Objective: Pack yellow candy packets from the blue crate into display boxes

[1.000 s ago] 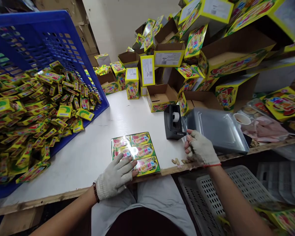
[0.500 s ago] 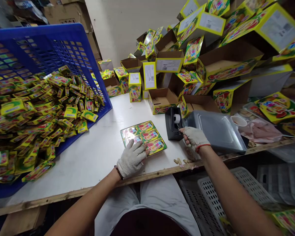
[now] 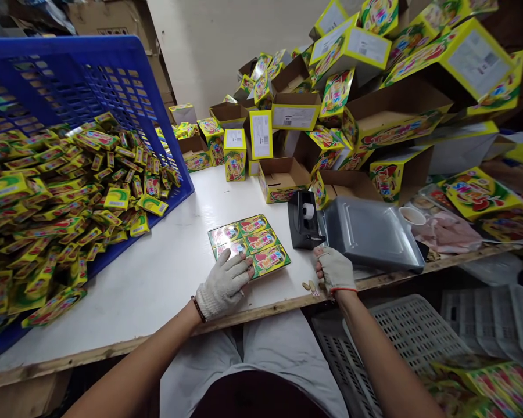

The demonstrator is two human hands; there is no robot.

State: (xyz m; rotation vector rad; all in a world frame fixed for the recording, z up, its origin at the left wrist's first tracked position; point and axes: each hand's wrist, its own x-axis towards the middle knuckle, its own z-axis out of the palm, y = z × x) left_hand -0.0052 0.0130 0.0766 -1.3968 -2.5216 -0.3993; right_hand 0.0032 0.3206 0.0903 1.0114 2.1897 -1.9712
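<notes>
My left hand point(image 3: 225, 284), in a white fingerless knit glove, lies with spread fingers on the near left part of a flat pack of small printed boxes point(image 3: 261, 242). The boxes sit in rows, with a glossy sheen on top. Just in front of the black tape dispenser point(image 3: 303, 223) is my gloved right hand point(image 3: 335, 270), its fingers curled and pinched together. Whatever is between those fingertips is too small to make out. A white roll sits in the dispenser, whose front end is close to my right fingers.
On the left, a blue crate point(image 3: 157, 104) is heaped with small yellow-green boxes point(image 3: 70, 197). Open display cartons point(image 3: 285, 180) are piled at the back and right. A grey plastic tray point(image 3: 370, 232), a paper cup point(image 3: 413, 216) and several peanuts point(image 3: 311, 285) lie on the right.
My right hand has come away from the tape dispenser towards me, fingers still closed. My left hand stays on the pack. The whole view has shifted slightly.
</notes>
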